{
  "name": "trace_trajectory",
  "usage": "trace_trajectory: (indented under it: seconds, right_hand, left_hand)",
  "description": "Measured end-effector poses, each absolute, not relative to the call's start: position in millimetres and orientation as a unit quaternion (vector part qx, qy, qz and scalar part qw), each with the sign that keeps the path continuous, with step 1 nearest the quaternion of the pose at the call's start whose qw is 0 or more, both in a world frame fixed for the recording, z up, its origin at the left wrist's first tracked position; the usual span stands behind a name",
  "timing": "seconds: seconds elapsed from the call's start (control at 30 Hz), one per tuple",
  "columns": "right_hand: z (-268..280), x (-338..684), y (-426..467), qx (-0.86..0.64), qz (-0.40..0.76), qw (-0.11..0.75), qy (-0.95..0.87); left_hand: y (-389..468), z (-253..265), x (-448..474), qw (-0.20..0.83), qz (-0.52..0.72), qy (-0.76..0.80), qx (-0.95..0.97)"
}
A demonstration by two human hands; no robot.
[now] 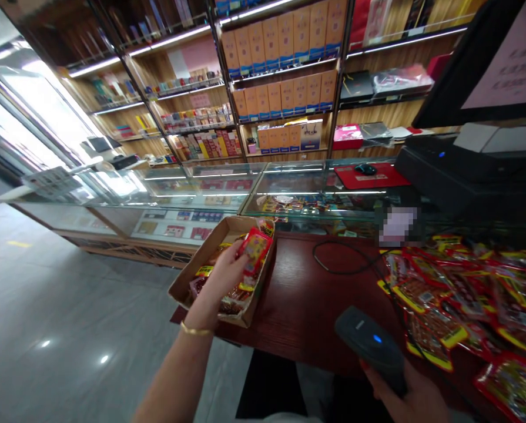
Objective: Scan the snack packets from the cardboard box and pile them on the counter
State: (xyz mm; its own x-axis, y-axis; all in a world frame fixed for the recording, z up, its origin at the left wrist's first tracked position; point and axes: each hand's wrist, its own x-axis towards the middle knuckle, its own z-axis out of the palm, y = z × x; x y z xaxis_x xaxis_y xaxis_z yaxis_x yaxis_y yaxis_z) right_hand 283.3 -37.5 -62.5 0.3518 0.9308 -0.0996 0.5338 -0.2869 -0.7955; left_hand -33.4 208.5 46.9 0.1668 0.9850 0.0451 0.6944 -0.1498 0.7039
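Note:
My left hand (228, 269) reaches into a shallow open cardboard box (184, 281) and grips a red snack packet (257, 249) by its edge. More red and yellow snack packets lie in the box under that hand. My right hand (410, 396) is wrapped around the handle of a dark barcode scanner (371, 343), which shows a blue light. The scanner is above the front part of the dark red wooden table (298, 294). To its right, a heap of red and yellow snack packets (461, 288) covers the table.
A black cable (333, 271) loops across the table. Behind stands a glass display counter (201, 202) with a computer mouse (365, 169) on a red mat (346, 176). A monitor (478, 70) overhangs the right side. Stocked shelves (284, 70) line the wall.

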Motion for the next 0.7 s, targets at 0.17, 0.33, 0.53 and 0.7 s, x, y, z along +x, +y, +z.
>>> trace_trajectory:
  seconds: [0.17,0.33,0.53,0.7]
  right_hand:
    - [-43.1,264.5,-34.3,-0.739,0.273,0.390,-0.477]
    - [-37.4,266.4,-39.2,-0.708,0.324,0.347,-0.524]
    - [-41.9,257.3,-49.6,-0.722,0.350,0.327,-0.499]
    - [-43.5,245.8,-52.6,-0.766,0.328,0.369,-0.412]
  left_hand:
    - [136.0,-15.9,34.5,0.535,0.311,0.482,0.620]
    - [129.2,-50.0,56.6,0.665,0.337,0.449,0.492]
    - [138.7,-55.8,52.7,0.702,0.401,0.442,0.387]
    - [129.0,-55.9,68.1,0.710,0.468,0.419,0.318]
